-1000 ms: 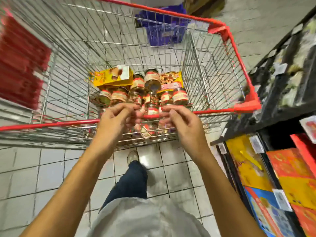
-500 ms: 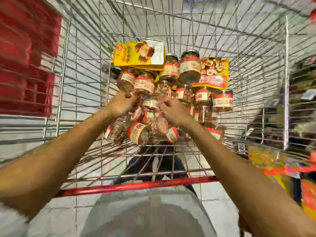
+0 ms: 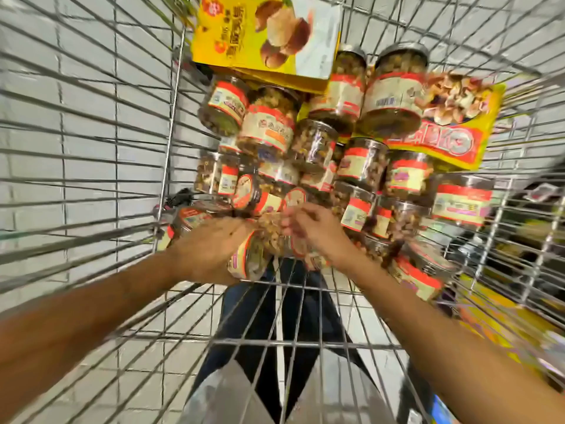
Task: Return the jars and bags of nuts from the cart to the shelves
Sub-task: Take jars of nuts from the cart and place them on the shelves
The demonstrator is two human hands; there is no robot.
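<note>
Head view, steep and wide, down into a wire cart (image 3: 91, 148) above a pale tiled floor (image 3: 61, 87). Heaped on the cart bottom, a loose pile of clear jars (image 3: 394, 96) of nuts with red and white labels, most on their sides and leaning on one another. Flat against the far wire, a yellow bag (image 3: 266, 35); at the far right, a second yellow bag (image 3: 452, 117), partly under the jars. Off to the right, through the wire, the shelves (image 3: 532, 255), only a dark blur. Pile full, so the task judged barely begun. Two bare arms reaching in from the near side. Laid over the near jar (image 3: 247, 258) at the closest edge of the pile, the left hand (image 3: 211, 252), fingers curled round the jar's side. Just beside it, the right hand (image 3: 315, 231), fingers bent and close together, tips among the jars in the middle; too blurred to tell whether gripping anything. Likely step: lifting the first jars out. Risk of neighbouring jars rolling and knocking together once one is pulled from the edge of so loose a heap. Risk of a smooth round jar slipping from a one-handed side grip and dropping onto the wire. Risk of a lid or knuckle catching on the cart wall during a hurried lift.
</note>
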